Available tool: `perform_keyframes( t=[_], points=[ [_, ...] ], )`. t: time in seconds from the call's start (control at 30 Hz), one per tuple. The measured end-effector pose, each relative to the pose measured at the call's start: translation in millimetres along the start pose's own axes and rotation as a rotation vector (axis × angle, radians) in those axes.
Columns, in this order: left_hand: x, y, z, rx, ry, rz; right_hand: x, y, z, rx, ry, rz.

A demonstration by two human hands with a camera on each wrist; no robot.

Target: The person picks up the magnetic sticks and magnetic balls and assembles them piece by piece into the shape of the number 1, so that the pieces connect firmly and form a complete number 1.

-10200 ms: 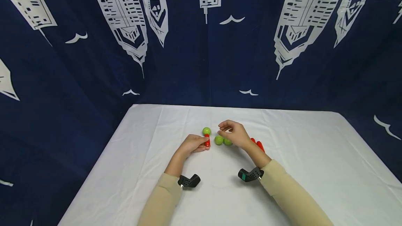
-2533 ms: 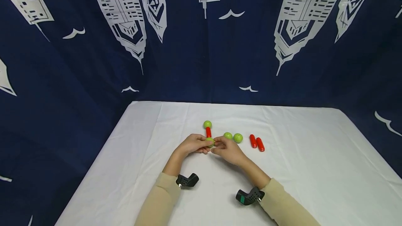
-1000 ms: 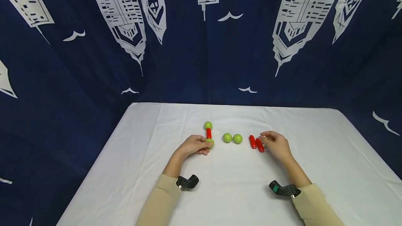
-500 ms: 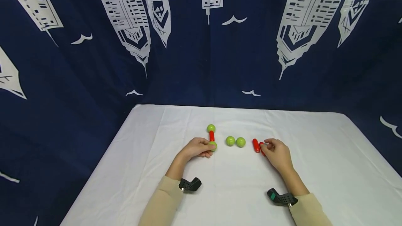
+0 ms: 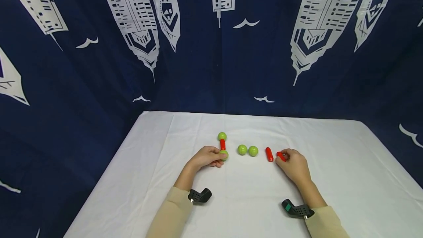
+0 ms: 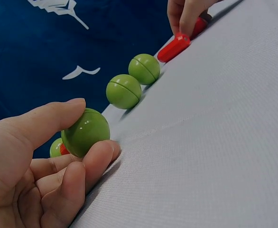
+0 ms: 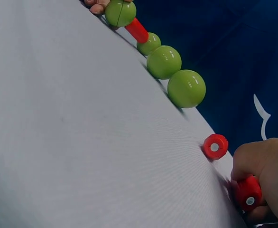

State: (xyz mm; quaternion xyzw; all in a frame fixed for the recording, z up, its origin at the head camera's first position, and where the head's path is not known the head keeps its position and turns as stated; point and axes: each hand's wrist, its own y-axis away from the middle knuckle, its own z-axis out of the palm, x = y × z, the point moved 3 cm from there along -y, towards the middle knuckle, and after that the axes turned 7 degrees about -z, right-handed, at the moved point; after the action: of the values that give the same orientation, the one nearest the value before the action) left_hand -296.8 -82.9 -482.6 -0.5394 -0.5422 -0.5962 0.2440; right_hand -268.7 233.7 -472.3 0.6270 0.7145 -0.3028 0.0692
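My left hand (image 5: 205,155) pinches a green ball (image 6: 86,133) between thumb and fingers. A red rod (image 5: 223,144) runs from that ball to a far green ball (image 5: 222,136), the three in one line. My right hand (image 5: 295,165) grips a second red rod (image 5: 281,156) with thumb and fingers; in the right wrist view its near end shows a pale round spot. Just left of that hand a loose red rod (image 5: 269,154) lies on the cloth, its end also marked by a pale spot (image 7: 214,147).
Two loose green balls, a left one (image 5: 242,150) and a right one (image 5: 253,151), sit side by side between the hands. White cloth (image 5: 244,194) covers the table, and a dark blue printed curtain (image 5: 198,65) hangs behind it.
The right hand has gone from beside the left hand to the red rods, taken hold of the right one and turned it away from the other. The left hand keeps its ball.
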Motion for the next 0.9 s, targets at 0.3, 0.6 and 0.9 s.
perform_keyframes(
  t=[0.3, 0.6, 0.9],
  points=[
    [0.0, -0.5, -1.3, 0.013, -0.001, 0.006, -3, 0, -6, 0.074, -0.153, 0.141],
    [-2.3, -1.2, -1.4, 0.008, 0.030, -0.012, -11, -4, -13, -0.039, -0.471, 0.330],
    [0.9, 1.4, -1.1, -0.026, 0.039, -0.014, -34, -3, -17, -0.177, -0.643, 0.403]
  ],
)
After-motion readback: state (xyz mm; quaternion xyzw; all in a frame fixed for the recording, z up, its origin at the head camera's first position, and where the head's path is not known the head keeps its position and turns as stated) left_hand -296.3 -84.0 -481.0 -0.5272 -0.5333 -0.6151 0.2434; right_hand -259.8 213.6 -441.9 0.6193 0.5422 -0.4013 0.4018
